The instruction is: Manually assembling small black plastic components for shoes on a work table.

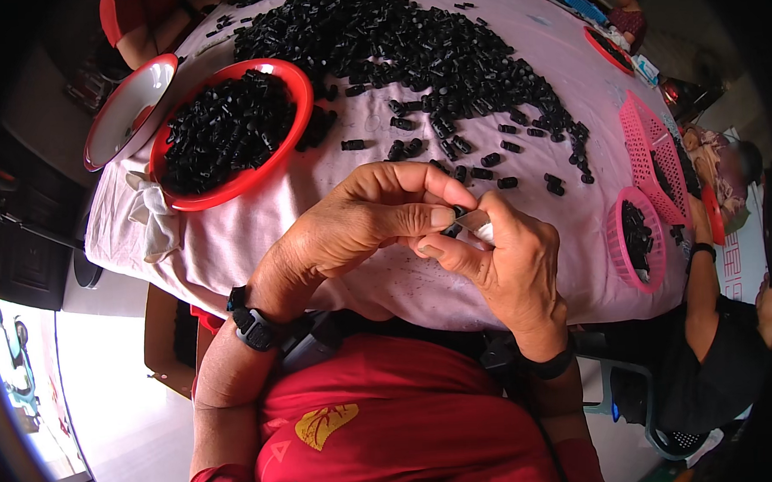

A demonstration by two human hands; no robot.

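Observation:
Above the near edge of the pink tablecloth, my two hands meet. My left hand pinches a small black cylindrical part between thumb and fingertips. Against that part, my right hand grips a thin, flat blade with a whitish end partly hidden by the fingers. Just beyond my hands, several loose black parts like the held one lie scattered. A large heap of black parts spreads over the far side of the table.
To the left stands a red basin full of black parts, beside a tilted white basin and a crumpled white cloth. Pink baskets sit at the right. Other people work around the table, one close by at the right.

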